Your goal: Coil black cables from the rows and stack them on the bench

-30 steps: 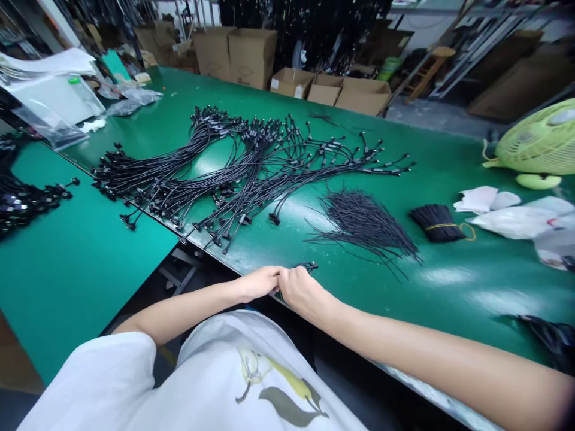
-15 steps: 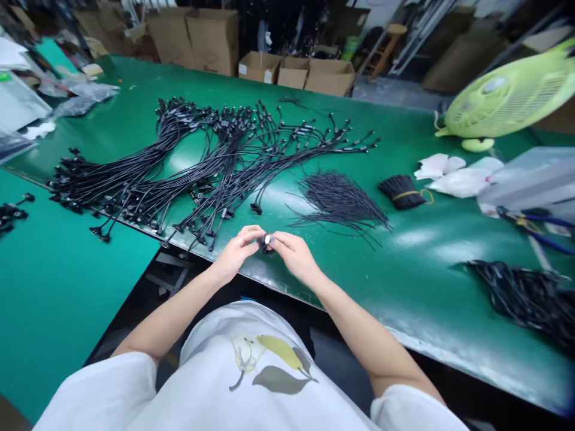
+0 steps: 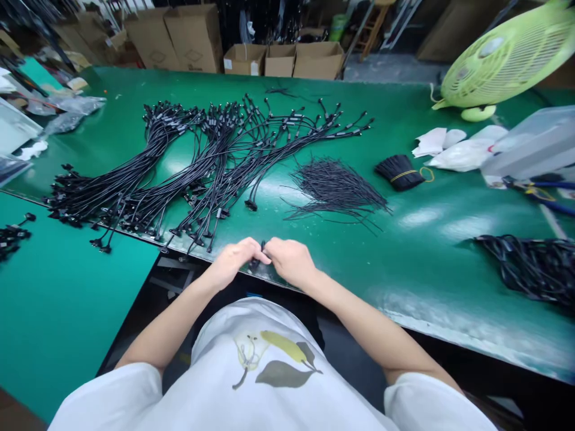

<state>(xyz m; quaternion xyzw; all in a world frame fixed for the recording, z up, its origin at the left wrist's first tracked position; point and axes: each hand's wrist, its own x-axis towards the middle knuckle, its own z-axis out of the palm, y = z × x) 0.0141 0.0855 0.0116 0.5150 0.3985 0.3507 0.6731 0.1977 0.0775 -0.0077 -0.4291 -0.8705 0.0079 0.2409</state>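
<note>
My left hand (image 3: 234, 260) is closed at the table's front edge, with a small black cable (image 3: 254, 263) bunched up in its fingers. Right beside it, my right hand (image 3: 291, 261) has its thumb and fingers pinched together on the same dark bundle. Most of the cable is hidden by my fingers. Beyond my hands, to the right, lies a loose pile of thin black ties (image 3: 339, 187). Long black cables with connector ends (image 3: 220, 161) spread across the table to the left.
A yellow-banded bundle of black ties (image 3: 399, 173) lies right of the pile. A green fan (image 3: 503, 57), a clear plastic box (image 3: 534, 140), blue-handled pliers (image 3: 545, 191) and coiled black cables (image 3: 530, 269) are at the right. Cardboard boxes (image 3: 193, 39) stand behind the green table (image 3: 426, 251).
My hands have drawn closer together and slightly nearer my body, and my right hand has turned over. The white part that showed on the cable is now out of sight.
</note>
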